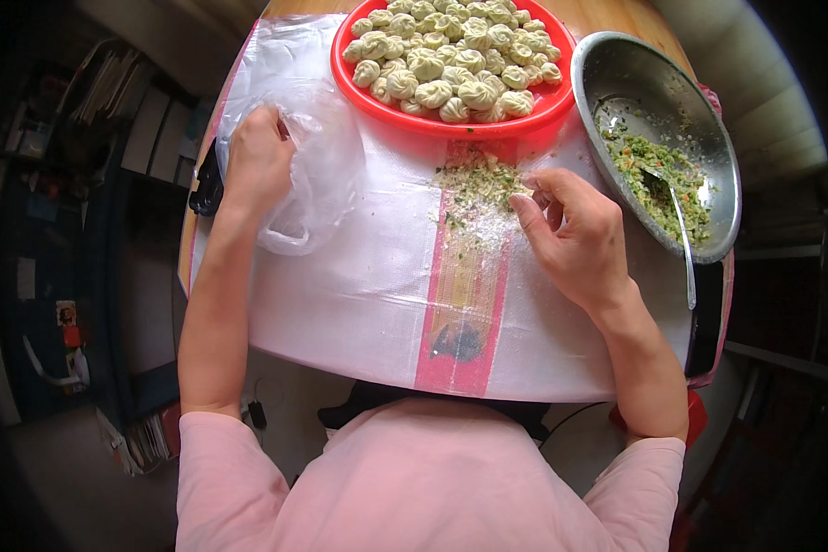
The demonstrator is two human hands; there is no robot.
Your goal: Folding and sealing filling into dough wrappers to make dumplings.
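My left hand (pixel 261 155) is curled closed at the top of a thin clear plastic bag (pixel 324 172), gripping its film. The bag looks puffed out and rests on the sheeted table; its inside is blurred by the film. My right hand (pixel 579 231) hovers at the right side of a scatter of chopped green filling crumbs and white flour (pixel 479 183). Its thumb and forefinger tips are slightly apart, and I see nothing between them. Beyond the crumbs sits a red plastic tray (pixel 448 130) heaped with pleated, pale green dumplings (pixel 455 62).
At the right, a tilted steel bowl (pixel 614 62) holds chopped vegetable filling (pixel 662 183) and a metal spoon (pixel 683 238) jutting over its rim. White woven sheeting (pixel 338 310) covers the table. A black object (pixel 207 183) lies at its left edge, another dark one (pixel 704 321) at the right.
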